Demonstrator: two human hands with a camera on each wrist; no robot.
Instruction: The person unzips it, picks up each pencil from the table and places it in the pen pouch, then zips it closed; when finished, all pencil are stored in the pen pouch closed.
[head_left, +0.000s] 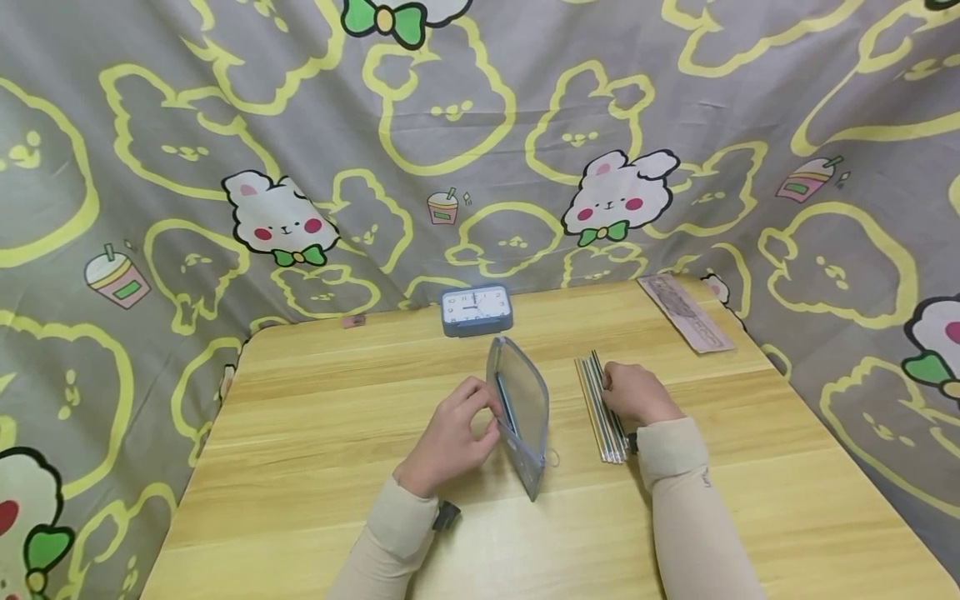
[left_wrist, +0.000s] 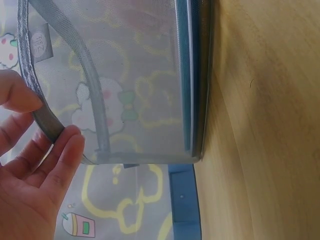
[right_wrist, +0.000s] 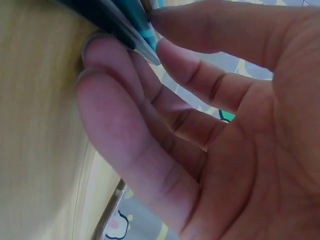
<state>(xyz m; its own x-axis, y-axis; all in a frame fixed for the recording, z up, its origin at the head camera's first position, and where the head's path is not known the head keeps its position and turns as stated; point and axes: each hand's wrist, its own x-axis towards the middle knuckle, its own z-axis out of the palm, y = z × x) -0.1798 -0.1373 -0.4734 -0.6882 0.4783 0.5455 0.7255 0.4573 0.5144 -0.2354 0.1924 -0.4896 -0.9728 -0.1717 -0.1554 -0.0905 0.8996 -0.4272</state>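
Note:
A grey see-through mesh zip pouch (head_left: 530, 392) stands on its edge, its mouth parted. My left hand (head_left: 453, 437) pinches the pouch's dark fabric rim between thumb and fingers. Teal and dark pencils (left_wrist: 186, 75) lie inside along the pouch's lower side, as the left wrist view shows. To the right of the pouch, several pencils (head_left: 597, 408) lie side by side on the table, with metal bands at their near ends. My right hand (head_left: 637, 393) is at their right side; its thumb and curled fingertips pinch a pencil at its far end.
A blue alarm clock (head_left: 476, 311) stands behind the pouch. At the back right lies a flat pink printed packet (head_left: 686, 313), and a small pink piece (head_left: 353, 321) sits at the back left. A patterned grey curtain (head_left: 480, 167) encloses the wooden table (head_left: 300, 467).

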